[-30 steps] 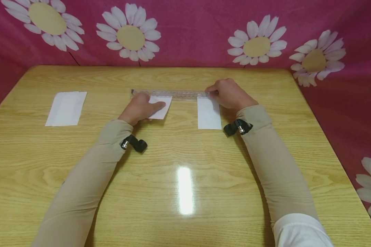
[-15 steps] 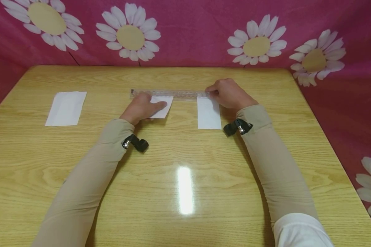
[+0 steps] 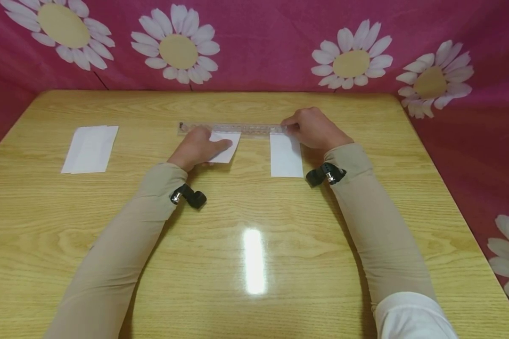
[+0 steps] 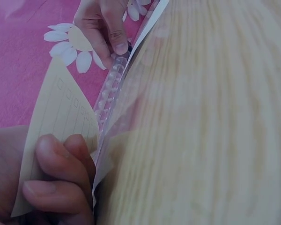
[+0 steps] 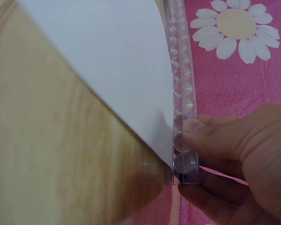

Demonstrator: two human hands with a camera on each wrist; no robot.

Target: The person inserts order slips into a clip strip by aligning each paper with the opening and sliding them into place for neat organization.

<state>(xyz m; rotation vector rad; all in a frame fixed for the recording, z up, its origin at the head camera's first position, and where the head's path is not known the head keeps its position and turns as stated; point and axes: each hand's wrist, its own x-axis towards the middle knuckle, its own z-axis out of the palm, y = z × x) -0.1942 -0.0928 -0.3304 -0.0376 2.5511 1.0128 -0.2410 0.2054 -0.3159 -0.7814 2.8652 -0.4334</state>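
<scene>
A clear plastic strip [image 3: 254,130] with a row of round, ring-like shapes lies crosswise near the table's far side. My left hand [image 3: 198,148] pinches a small paper sheet [image 3: 225,147] between thumb and fingers, its top edge against the strip. In the left wrist view this lined sheet [image 4: 61,108] bears small printed boxes and stands tilted off the table. With thumb and fingers, my right hand [image 3: 320,129] grips the strip's right end; the clear strip [image 5: 182,93] shows closely in the right wrist view. Beside that hand, a white sheet [image 3: 286,157] lies with its top edge at the strip.
A small stack of white sheets [image 3: 90,149] lies at the left of the wooden table [image 3: 220,263]. Behind the table hangs a pink cloth [image 3: 263,47] with large daisies. Both wrists carry black camera mounts [image 3: 191,197].
My left hand has slid slightly to the right along the strip with its sheet. The right hand, the strip and the other sheets have stayed in place.
</scene>
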